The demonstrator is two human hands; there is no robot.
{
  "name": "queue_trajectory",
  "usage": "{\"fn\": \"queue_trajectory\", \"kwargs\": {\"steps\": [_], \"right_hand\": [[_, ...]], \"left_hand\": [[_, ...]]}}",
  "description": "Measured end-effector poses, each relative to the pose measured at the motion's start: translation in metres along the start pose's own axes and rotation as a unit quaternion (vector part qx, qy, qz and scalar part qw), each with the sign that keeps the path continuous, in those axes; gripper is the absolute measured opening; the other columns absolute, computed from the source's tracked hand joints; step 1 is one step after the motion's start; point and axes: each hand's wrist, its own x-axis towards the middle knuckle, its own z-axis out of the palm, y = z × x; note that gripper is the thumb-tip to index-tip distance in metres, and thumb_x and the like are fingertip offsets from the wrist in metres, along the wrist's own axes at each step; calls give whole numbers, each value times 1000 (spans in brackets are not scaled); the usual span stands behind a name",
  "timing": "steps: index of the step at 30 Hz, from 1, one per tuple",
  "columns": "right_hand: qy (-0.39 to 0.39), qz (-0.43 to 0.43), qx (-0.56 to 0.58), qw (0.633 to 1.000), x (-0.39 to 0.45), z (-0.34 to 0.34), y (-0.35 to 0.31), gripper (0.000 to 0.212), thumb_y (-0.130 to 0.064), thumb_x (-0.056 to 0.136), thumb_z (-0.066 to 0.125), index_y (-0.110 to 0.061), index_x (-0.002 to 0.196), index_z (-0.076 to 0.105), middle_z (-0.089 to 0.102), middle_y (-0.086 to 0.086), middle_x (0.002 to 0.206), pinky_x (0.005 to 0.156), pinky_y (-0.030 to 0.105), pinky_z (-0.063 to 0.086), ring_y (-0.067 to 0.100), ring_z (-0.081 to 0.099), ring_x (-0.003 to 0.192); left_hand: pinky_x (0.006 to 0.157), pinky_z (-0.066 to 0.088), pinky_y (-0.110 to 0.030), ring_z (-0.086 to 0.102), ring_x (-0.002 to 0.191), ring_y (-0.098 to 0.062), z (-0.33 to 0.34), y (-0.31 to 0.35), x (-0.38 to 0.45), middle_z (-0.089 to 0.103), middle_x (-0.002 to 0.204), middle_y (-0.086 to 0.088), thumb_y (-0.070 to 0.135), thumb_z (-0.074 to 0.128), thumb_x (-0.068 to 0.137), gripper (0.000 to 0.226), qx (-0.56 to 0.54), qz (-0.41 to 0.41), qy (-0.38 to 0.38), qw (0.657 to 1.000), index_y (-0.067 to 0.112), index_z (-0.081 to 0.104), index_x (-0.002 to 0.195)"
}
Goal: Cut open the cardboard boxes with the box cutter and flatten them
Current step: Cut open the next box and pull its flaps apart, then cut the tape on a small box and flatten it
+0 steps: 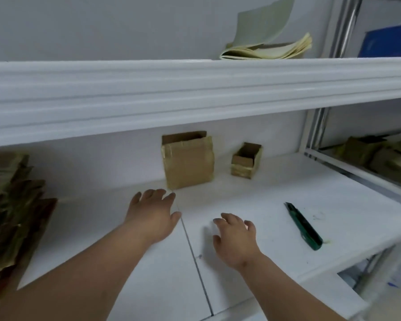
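A tall taped cardboard box [188,161] stands at the back of the white shelf [276,198], its top flap up. A small open cardboard box [246,160] sits to its right. A green box cutter [304,226] lies on the shelf at the right. My left hand [153,214] reaches forward with fingers spread, its fingertips just short of the tall box's base and holding nothing. My right hand [235,237] hovers over the shelf with fingers loosely spread, left of the cutter and apart from it.
A pile of flattened cardboard [12,205] lies at the shelf's left end. The upper shelf's thick white front edge [195,93] hangs overhead, with papers [271,48] on top. More cardboard boxes [377,151] sit on the neighbouring rack at right.
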Motion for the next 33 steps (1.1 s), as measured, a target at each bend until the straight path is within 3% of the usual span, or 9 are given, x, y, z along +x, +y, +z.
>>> {"fn": "queue_trajectory", "kwargs": {"steps": [15,22,27,33], "right_hand": [[30,133,-46,990,50,-27,129,52,-23,96,42,-28,147,39,26,-1,158,119,48,9,18,16,148],[7,110,-63,992,79,-46,191,52,-31,98,41,-26,149,35,20,0,161,118,49,8,18,12,149],[-19,78,-84,993,98,-68,245,57,-47,101,30,-27,155,23,3,1,166,119,52,2,22,1,152],[-44,45,-79,995,120,-79,281,61,-51,102,24,-25,157,17,-5,2,166,119,53,-3,24,-5,152]], "left_hand": [[118,17,-42,20,145,-24,25,104,136,20,160,1,55,34,98,67,-22,98,-23,995,27,13,155],[119,17,-45,20,146,-26,18,153,176,18,161,0,53,38,98,69,-1,79,-7,997,25,11,156],[118,20,-46,21,146,-26,10,197,203,19,160,0,52,41,97,69,29,40,12,999,24,15,154],[115,23,-45,24,143,-26,5,234,233,23,158,-1,52,45,94,69,54,25,40,997,24,19,152]]}}
